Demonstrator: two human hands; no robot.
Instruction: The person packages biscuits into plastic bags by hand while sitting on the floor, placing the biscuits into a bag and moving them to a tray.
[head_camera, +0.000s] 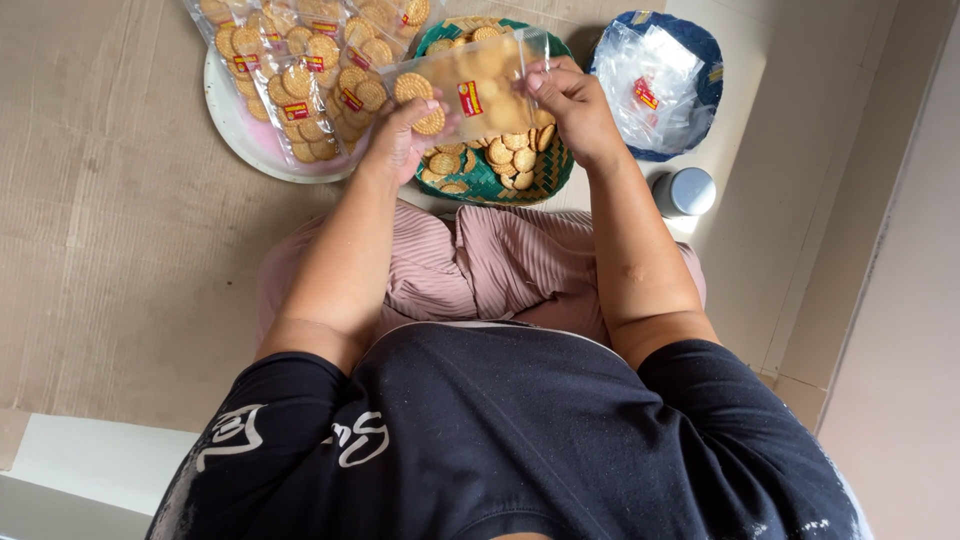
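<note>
Even, soft daylight, fairly bright overall; no hard shadows. Brightest top right, where the pale tiled floor (800, 120) looks washed out. Mild glare on the clear plastic biscuit bag (480, 85) held up centre, and on the empty clear wrappers in the blue basket (655, 85). Black printed t-shirt (500, 440) at bottom is dark, little detail. Wide-angle lens: edges bend slightly. Bag slightly soft, maybe motion blur; rest sharp enough.
</note>
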